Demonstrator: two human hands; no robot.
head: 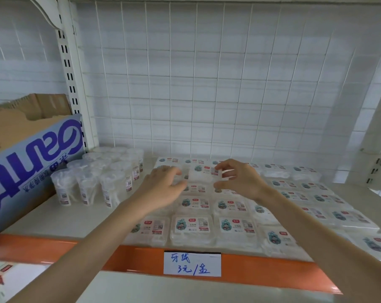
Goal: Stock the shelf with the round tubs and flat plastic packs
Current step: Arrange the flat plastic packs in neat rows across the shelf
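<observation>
1. A white wire grid (207, 84) forms the back wall above the shelf (60, 219), which has a pale deck and an orange front rail
2. A cardboard box (32, 162) with large blue lettering lies at the far left of the deck, its flaps open behind it
3. The flat plastic packs (193, 225) lie label-up in close rows from the middle of the deck to its right end, from the front rail back to the grid
4. The round tubs (111, 184) stand upright in a tight cluster between the box and the packs, towards the back
5. The right hand (239, 178) reaches over the rear rows, its forefinger and thumb curled on the right edge of one pack (201, 176) that sits on top of the others
6. The left hand (163, 189) is at that pack's left edge with fingers spread and loosely bent; blur hides whether it grips or only touches
7. A handwritten paper label (192, 263) is fixed to the orange rail below the front row
</observation>
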